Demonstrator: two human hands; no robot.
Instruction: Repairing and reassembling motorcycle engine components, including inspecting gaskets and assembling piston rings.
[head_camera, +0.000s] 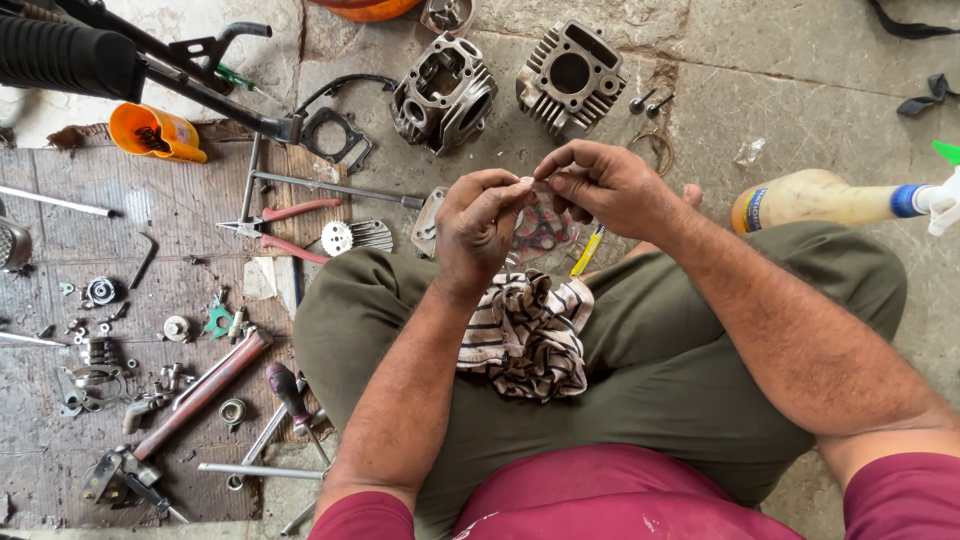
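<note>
Sitting cross-legged on the stone floor (800, 110), I've got the striped rag (527, 335) bunched in my lap, nearest of all. Just beyond it, both hands are up and pinched together on a small clear packet (543, 222) with thin reddish gasket rings showing through it. Left hand (478, 225) grips the packet's left top corner between thumb and fingertips; right hand (600, 185) nips the top edge just beside it — so the two grips nearly touch at the top, and the packet hangs down and toward me below my fingers. Its width runs left to right between the hands, roughly level with my knees. Neither hand is nearer than the other; they meet right over it.

Under the packet, a yellow strip (587, 250) pokes out by my knee — I can't tell what it is. To my right lies a spray bottle (830, 198) on its side, nozzle pointing away right. To my left, on the worn mat (150, 220), red-handled pliers (280, 228) sit near a small finned plate (357, 237), with a screwdriver (292, 392) and loose nuts and washers nearer me.

Farther out, straight ahead of my hands, two finned engine cylinder parts (572, 78) stand side by side, close but apart, and an orange cup (155, 132) lies tipped over far left.
</note>
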